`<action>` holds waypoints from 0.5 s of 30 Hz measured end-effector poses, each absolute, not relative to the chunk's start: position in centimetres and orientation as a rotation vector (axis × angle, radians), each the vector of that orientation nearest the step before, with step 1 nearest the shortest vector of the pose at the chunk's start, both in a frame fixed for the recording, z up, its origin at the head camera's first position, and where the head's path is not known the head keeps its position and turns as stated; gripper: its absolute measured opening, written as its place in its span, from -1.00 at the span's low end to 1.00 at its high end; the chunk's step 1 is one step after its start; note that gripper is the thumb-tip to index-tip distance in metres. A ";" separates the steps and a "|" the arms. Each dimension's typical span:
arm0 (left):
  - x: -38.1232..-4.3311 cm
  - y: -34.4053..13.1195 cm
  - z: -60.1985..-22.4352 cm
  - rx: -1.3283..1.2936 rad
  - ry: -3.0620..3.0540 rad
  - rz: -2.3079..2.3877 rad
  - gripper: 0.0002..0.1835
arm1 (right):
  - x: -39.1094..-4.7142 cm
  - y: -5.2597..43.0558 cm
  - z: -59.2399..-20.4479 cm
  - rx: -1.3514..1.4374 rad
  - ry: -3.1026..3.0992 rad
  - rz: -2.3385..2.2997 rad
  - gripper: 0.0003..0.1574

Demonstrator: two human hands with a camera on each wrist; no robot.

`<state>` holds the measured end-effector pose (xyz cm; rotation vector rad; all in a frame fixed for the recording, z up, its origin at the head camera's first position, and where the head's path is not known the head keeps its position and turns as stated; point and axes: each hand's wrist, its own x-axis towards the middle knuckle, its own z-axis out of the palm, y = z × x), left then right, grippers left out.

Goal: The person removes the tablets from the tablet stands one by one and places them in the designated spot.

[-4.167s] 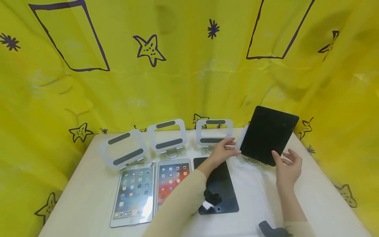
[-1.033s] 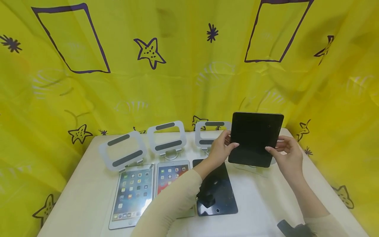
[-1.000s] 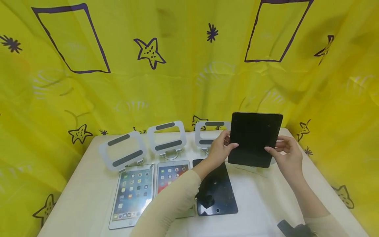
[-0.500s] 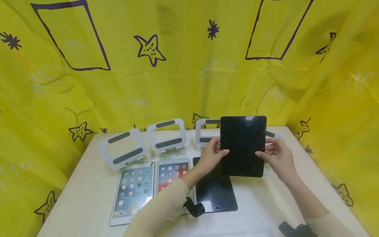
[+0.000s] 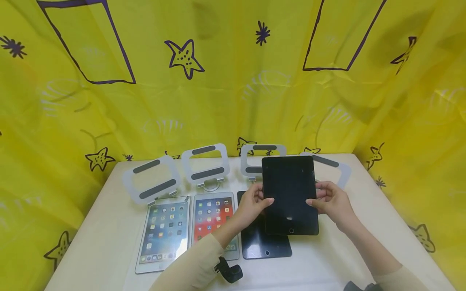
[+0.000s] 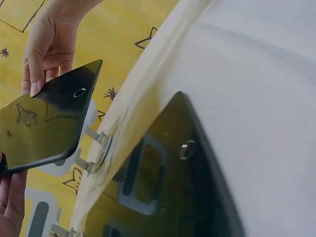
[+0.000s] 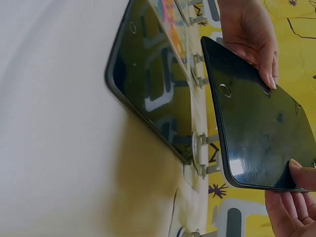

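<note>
Between both hands, above the table, is a black tablet (image 5: 290,194) with a dark screen and a round home button at its lower edge. My left hand (image 5: 252,205) grips its left edge, thumb on the front and fingers behind. On the opposite edge my right hand (image 5: 335,204) pinches it the same way. Below and partly covered by it, another black tablet (image 5: 262,247) lies flat on the table. Both wrist views show the held tablet (image 6: 54,118) (image 7: 261,123) raised clear of the table surface.
Two lit white tablets (image 5: 164,234) (image 5: 212,214) lie at left. Behind stand several grey-padded tablet stands, including the leftmost stand (image 5: 153,182), the second stand (image 5: 206,163), and the rightmost stand (image 5: 344,173), partly hidden. A yellow curtain (image 5: 225,101) hangs behind the white table (image 5: 98,242).
The black tablet, earlier leaning at the rightmost stand, has come away from it, moving left and toward me in both hands. The rightmost stand is now more visible.
</note>
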<state>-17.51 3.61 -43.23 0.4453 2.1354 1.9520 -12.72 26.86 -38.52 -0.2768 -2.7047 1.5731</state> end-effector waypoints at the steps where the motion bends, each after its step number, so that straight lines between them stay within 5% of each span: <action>1: -17.4 3.5 -43.4 0.445 2.126 1.953 -0.64 | -12.6 26.8 -38.6 -0.280 -2.708 1.587 -0.30; 15: -14.9 2.5 -43.6 0.328 2.019 1.938 -0.64 | -11.3 26.8 -40.3 -0.385 -2.744 1.803 -0.23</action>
